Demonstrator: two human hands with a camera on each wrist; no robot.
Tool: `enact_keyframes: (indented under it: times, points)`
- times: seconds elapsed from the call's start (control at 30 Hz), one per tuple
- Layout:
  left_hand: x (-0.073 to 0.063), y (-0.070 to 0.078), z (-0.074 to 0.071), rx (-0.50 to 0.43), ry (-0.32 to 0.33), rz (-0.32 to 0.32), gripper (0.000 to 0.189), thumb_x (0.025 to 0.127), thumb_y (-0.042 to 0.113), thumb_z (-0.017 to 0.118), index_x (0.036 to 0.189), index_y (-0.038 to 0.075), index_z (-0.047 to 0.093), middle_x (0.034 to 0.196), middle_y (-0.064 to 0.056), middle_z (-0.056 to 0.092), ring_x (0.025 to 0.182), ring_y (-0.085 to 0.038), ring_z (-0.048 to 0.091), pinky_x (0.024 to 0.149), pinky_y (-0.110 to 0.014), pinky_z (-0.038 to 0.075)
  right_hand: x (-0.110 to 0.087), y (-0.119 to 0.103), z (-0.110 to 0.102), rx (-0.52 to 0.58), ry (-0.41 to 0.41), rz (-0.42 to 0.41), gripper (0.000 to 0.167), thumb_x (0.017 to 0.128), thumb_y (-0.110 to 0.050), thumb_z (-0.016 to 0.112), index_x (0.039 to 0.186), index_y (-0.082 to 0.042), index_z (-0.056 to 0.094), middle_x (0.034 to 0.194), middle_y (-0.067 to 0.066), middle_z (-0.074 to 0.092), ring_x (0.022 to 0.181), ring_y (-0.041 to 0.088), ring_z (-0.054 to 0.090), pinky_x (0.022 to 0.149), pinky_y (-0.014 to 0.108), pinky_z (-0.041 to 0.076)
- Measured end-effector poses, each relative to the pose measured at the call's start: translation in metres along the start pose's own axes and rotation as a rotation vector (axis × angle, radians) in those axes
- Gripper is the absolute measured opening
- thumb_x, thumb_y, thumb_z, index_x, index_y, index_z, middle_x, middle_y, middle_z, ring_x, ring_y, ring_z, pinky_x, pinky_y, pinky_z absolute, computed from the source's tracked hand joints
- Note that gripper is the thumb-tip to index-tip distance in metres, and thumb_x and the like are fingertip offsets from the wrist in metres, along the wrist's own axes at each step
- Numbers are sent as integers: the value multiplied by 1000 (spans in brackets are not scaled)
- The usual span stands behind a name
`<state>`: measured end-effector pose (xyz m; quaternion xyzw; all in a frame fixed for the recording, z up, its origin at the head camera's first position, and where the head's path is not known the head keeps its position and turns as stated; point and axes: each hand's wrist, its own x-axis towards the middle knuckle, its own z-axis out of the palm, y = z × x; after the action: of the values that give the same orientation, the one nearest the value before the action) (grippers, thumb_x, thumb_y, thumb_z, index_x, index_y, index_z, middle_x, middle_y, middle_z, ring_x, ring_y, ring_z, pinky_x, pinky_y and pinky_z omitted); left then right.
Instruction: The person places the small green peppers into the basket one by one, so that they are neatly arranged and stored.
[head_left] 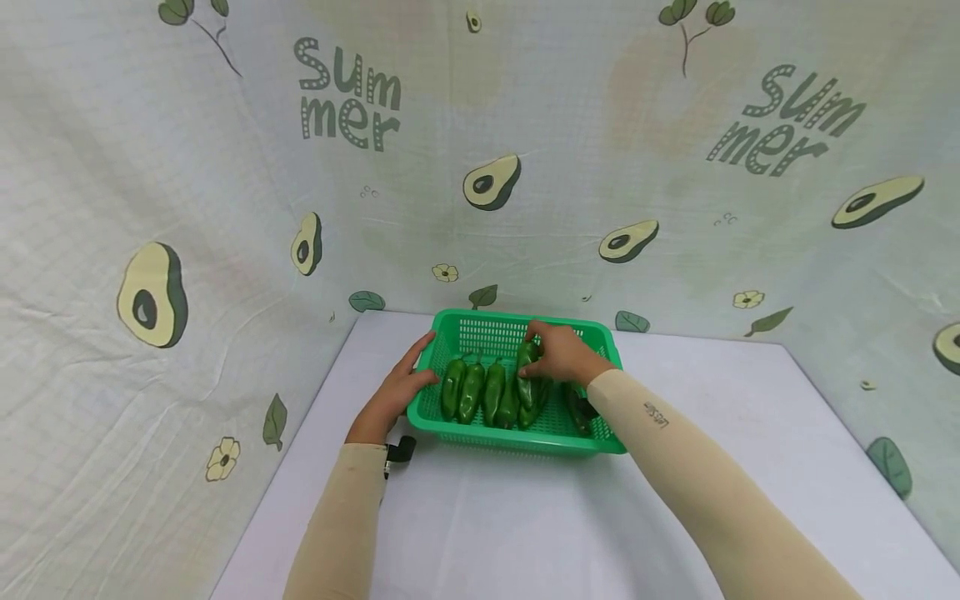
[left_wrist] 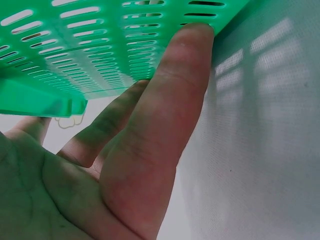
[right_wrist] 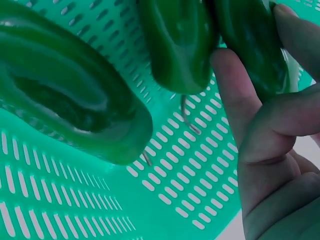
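A green plastic basket (head_left: 517,441) with slotted walls holds several glossy long green peppers (head_left: 471,392), most of them side by side on its left half. My left hand (head_left: 390,402) holds the basket's left side, thumb at the rim and fingers against the outer wall, as the left wrist view shows (left_wrist: 145,145). Inside the basket, my right hand (head_left: 564,354) pinches one green pepper (head_left: 527,377) between thumb and fingers, lying over the right end of the row. In the right wrist view, two other peppers lie beside the fingers, thin stems showing.
Apart from the row, a darker green pepper (head_left: 577,408) lies near the basket's right end, partly behind the right wrist. The basket stands on a white table (head_left: 510,525). A cloth printed with avocados (head_left: 491,182) hangs behind and along the sides.
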<state>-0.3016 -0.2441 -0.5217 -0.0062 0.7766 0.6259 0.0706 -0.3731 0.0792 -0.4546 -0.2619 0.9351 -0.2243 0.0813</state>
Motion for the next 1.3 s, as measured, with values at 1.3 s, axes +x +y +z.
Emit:
enact_keyframes:
  times: [1.3]
  points:
    - [-2,5,1,-19,-19,-25,87,90,18,63,161,57,31,147,-26,51,93,-33,69,72,-43,59,-5,9,13,18,-91,95,62,81,-31,94,131,-12,61,104,8,68,90,23,63,76,41,56]
